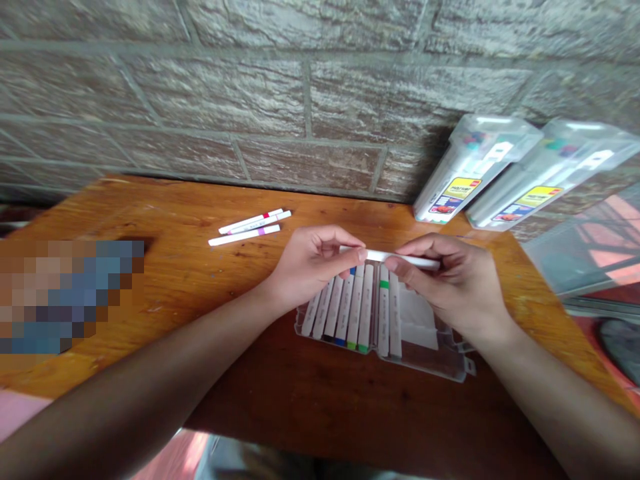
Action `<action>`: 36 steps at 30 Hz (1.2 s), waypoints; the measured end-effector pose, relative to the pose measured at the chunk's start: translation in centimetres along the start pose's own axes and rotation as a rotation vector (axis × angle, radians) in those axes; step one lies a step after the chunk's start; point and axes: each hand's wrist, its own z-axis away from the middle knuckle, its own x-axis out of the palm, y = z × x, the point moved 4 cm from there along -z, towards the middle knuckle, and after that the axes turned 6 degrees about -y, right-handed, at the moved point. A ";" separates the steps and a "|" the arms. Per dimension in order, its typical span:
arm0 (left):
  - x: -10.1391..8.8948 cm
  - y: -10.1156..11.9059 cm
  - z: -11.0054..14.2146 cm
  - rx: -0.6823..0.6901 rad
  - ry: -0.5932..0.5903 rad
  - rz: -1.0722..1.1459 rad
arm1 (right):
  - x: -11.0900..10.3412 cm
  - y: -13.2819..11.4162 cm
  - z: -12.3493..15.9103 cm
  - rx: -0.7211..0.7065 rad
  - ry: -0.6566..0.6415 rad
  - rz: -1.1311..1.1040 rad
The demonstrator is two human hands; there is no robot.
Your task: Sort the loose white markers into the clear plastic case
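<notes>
A white marker (pixel 379 255) is held level between both hands, above an open clear plastic case (pixel 425 365). My left hand (pixel 320 257) pinches its left end between thumb and fingers. Around the right part of the same marker, the fingers and thumb of my right hand (pixel 450 273) are closed. Several white markers (pixel 345 313) lie side by side in the case's left half, with coloured ends towards me. In the right half, a marker with a green band (pixel 384 310) lies beside another white one, next to a pale sheet (pixel 419 317).
Three loose markers (pixel 255 223) lie on the wooden table (pixel 165 280) at the back left. Two clear marker boxes (pixel 475 167) stand by the brick wall (pixel 270 87) at the back right. A pixelated patch covers the left side of the table.
</notes>
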 end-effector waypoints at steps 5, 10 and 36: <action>0.3 0.2 0.0 0.031 -0.041 -0.028 | 0.2 -0.2 0.2 -0.039 -0.007 0.064; 0.7 0.1 0.3 0.058 -0.062 -0.021 | 0.5 0.3 0.5 -0.028 -0.073 0.066; 1.6 1.0 1.0 0.155 -0.148 -0.152 | 0.4 0.3 0.6 0.047 -0.068 0.114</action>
